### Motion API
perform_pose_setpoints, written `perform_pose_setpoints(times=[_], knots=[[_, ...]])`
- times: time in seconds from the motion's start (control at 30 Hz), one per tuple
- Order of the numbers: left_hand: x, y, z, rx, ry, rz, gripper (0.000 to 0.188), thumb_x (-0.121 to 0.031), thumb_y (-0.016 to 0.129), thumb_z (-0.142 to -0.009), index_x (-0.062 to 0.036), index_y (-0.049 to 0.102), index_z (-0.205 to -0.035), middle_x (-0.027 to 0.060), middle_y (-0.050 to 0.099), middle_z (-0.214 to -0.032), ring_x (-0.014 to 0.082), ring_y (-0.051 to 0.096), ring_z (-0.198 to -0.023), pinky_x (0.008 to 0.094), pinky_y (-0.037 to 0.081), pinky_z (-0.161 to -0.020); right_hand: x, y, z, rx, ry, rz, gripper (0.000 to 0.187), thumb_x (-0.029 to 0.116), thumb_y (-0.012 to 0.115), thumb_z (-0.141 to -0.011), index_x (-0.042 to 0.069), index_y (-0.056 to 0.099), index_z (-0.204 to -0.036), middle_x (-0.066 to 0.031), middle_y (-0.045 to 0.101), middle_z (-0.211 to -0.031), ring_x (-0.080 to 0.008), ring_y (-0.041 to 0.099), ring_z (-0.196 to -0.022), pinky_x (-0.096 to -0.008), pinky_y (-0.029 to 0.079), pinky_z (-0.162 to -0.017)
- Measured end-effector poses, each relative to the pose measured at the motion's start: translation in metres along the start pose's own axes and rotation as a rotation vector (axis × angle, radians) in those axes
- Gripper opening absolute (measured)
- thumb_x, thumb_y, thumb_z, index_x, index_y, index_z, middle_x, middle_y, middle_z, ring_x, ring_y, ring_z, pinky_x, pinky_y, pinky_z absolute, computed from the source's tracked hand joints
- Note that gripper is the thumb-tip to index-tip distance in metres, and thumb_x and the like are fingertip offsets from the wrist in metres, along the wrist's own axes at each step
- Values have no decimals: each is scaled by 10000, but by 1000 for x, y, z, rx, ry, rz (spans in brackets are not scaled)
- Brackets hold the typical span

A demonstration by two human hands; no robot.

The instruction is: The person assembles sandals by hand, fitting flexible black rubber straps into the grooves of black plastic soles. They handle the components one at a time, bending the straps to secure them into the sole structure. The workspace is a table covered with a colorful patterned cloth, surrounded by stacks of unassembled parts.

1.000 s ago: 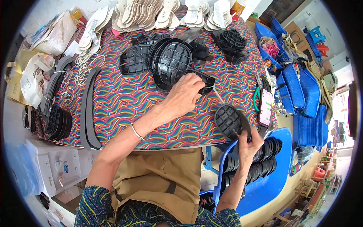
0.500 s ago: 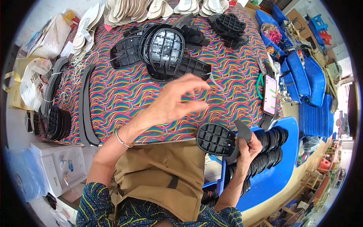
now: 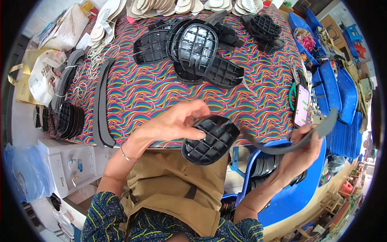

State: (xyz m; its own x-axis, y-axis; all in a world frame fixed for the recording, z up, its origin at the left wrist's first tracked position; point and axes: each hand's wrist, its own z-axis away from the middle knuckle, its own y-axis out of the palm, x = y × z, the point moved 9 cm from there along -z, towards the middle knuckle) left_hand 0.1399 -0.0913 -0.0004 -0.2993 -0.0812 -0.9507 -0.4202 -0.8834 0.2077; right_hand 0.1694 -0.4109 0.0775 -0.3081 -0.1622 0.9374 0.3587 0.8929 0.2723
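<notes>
My left hand [image 3: 183, 121] grips a black heel-shaped shoe sole piece [image 3: 209, 141] by its edge, thumb on the gridded face, above my apron at the table's near edge. To the right, my right hand [image 3: 303, 147] is closed on a long curved dark grey strip [image 3: 268, 150]. One end of the strip points toward the sole piece; whether they touch I cannot tell. Farther back on the patterned table lies a heap of similar black sole pieces [image 3: 197, 50], the top one shiny. A smaller pile of black sole pieces [image 3: 264, 30] sits at the far right.
Two dark strips [image 3: 101, 105] lie on the table's left part, near stacked black pieces [image 3: 70, 121] and white cord [image 3: 96, 60]. Pale insoles [image 3: 151, 8] line the far edge. A phone [image 3: 302, 105] rests at the right edge. Beside me stands a blue tub [image 3: 298, 201] holding black pieces.
My left hand has come down and taken hold of the sole piece, which was with my right hand. My right hand has moved right and up with the strip. The view has shifted slightly.
</notes>
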Motion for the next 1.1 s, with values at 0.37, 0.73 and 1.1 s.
perform_pose_setpoints(times=[0.37,0.73,1.1], knots=[[25,-44,58,-414,161,390,786,-2,798,-694,-22,420,-1383,99,568,-1276,214,568,-1178,348,428,-1028,-64,-11,24,-123,21,-238,440,111,569,-958,-26,433,-1354,-186,538,-1356,-257,580,-1096,-398,471,-986],[48,-53,61,-512,54,449,655,-33,750,-758,-21,441,-1335,90,605,-1153,181,603,-1066,326,486,-943,-85,-128,93,-357,232,25,467,-14,614,-913,-54,432,-1340,-225,589,-1260,-278,606,-1160,-362,503,-1008],[40,-43,48,-551,114,75,474,-42,728,-823,-36,577,-1272,31,643,-1076,125,605,-1010,282,478,-917,-57,-51,89,229,-132,1163,404,48,691,-863,37,624,-1261,-138,526,-1132,-275,522,-1073,-379,446,-913]])
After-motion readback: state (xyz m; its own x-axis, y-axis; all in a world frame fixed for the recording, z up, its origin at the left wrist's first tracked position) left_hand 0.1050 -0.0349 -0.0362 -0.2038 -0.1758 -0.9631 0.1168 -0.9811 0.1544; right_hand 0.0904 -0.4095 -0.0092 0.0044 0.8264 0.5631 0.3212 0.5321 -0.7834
